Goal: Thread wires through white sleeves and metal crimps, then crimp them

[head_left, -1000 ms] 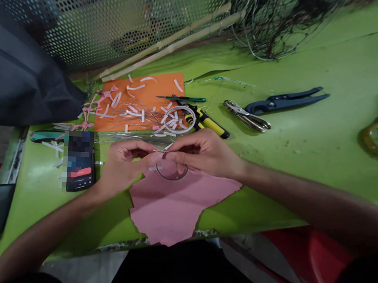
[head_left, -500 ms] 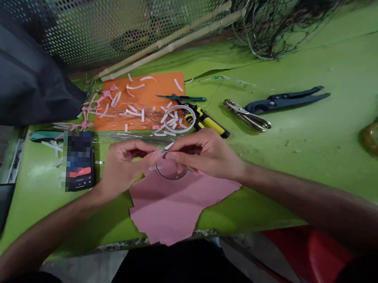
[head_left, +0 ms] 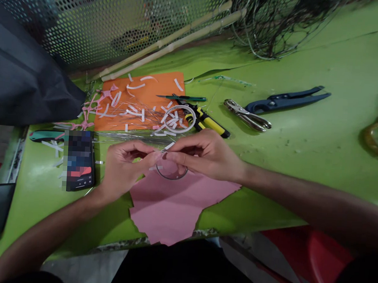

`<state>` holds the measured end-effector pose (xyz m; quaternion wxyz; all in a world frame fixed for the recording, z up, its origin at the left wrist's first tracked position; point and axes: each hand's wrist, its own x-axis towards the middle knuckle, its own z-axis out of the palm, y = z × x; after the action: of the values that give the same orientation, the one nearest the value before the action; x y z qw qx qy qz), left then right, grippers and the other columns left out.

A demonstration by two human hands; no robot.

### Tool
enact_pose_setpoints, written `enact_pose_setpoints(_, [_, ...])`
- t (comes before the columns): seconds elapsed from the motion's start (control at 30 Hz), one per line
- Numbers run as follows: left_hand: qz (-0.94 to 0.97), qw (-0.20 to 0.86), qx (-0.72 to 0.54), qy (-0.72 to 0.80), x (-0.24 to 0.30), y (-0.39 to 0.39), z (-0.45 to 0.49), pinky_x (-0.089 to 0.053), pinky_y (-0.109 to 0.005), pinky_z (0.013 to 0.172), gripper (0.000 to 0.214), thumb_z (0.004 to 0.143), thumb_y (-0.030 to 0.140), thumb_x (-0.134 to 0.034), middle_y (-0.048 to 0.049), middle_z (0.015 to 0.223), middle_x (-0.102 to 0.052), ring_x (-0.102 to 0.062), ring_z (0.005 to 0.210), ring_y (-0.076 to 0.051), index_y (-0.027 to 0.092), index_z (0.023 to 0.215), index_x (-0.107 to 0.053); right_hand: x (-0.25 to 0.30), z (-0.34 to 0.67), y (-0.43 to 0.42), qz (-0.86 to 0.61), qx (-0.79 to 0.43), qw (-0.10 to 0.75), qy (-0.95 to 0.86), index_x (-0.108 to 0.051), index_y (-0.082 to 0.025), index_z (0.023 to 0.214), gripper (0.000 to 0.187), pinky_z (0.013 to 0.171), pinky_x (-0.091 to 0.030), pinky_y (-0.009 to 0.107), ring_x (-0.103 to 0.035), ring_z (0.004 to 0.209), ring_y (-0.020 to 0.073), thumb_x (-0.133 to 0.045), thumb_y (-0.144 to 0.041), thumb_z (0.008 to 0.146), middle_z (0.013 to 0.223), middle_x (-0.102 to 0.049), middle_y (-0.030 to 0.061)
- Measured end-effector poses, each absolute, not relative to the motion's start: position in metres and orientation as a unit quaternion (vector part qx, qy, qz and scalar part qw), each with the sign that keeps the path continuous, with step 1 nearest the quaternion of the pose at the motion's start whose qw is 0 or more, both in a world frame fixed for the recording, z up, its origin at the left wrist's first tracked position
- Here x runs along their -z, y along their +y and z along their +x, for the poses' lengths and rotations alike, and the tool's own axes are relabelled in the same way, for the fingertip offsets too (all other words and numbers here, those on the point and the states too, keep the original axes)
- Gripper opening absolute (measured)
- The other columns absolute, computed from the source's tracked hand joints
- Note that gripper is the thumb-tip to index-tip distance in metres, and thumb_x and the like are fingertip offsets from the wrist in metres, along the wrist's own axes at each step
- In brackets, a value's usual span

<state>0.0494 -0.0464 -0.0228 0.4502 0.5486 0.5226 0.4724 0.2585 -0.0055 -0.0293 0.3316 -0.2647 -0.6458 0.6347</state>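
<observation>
Ring (head_left: pixel 171 179) over pink paper (head_left: pixel 173 208) is being pinched by left hand (head_left: pixel 126 165) and right hand (head_left: pixel 207 156), probably for fastening, next needing steady pressure.

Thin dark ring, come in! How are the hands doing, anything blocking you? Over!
Left hand, right hand: pinching thin dark ring near its top. Ring: seen against pink paper, upper part hidden. Yellow-and-black tool just beyond right hand.

Two hands (head_left: pixel 212 157), two rings (head_left: pixel 170 178), two poles (head_left: pixel 173 46), two coloured sheets (head_left: pixel 168 208), one phone (head_left: pixel 80 163), one silver tool (head_left: pixel 245 115), one blue cutter (head_left: pixel 270 104) and one yellow-handled tool (head_left: pixel 213 122) are showing.
</observation>
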Motion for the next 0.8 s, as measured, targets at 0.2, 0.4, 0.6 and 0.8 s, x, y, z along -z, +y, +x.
enact_pose_setpoints(0.2, [0.533,0.466,-0.479,0.519,0.025,-0.0476,0.0497,-0.059,-0.019,0.062,0.016,0.069,0.025,-0.093,0.002,0.072,-0.078,-0.069,0.061,-0.009,0.022,0.074,-0.078,0.0285,0.26,-0.0059,-0.274,-0.619,0.325,-0.66,-0.075,-0.014,0.081,0.024,0.043,-0.041,0.018,-0.056,0.045,0.0067,-0.076,-0.036,0.091,0.055,-0.068,-0.001])
enact_pose_setpoints(0.4, [0.523,0.491,-0.488,0.499,0.0302,-0.0486,0.0486,-0.058,-0.016,0.062,0.012,0.073,0.021,-0.091,0.0034,0.073,-0.078,-0.068,0.061,-0.007,0.025,0.079,-0.081,0.0284,0.2606,-0.0069,-0.282,-0.609,0.322,-0.668,-0.075,-0.013,0.081,0.026,0.044,-0.042,0.018,-0.058,0.046,0.0076,-0.074,-0.036,0.092,0.056,-0.069,0.0001])
enact_pose_setpoints(0.6, [0.515,0.5,-0.498,0.486,0.0289,-0.0502,0.0512,-0.058,-0.017,0.063,0.012,0.073,0.019,-0.091,0.0034,0.073,-0.078,-0.068,0.061,-0.007,0.025,0.078,-0.081,0.0287,0.2611,-0.0067,-0.285,-0.593,0.321,-0.681,-0.075,-0.012,0.081,0.028,0.045,-0.042,0.017,-0.056,0.048,0.0073,-0.073,-0.038,0.092,0.056,-0.067,0.0002])
enact_pose_setpoints(0.8, [0.523,0.481,-0.516,0.478,0.0296,-0.0521,0.0522,-0.056,-0.018,0.06,0.011,0.075,0.019,-0.089,0.0022,0.075,-0.078,-0.066,0.06,-0.007,0.024,0.078,-0.081,0.0273,0.2604,-0.0072,-0.284,-0.579,0.325,-0.691,-0.075,-0.012,0.081,0.031,0.041,-0.032,0.017,-0.046,0.046,0.0049,-0.073,-0.04,0.092,0.054,-0.062,-0.0017])
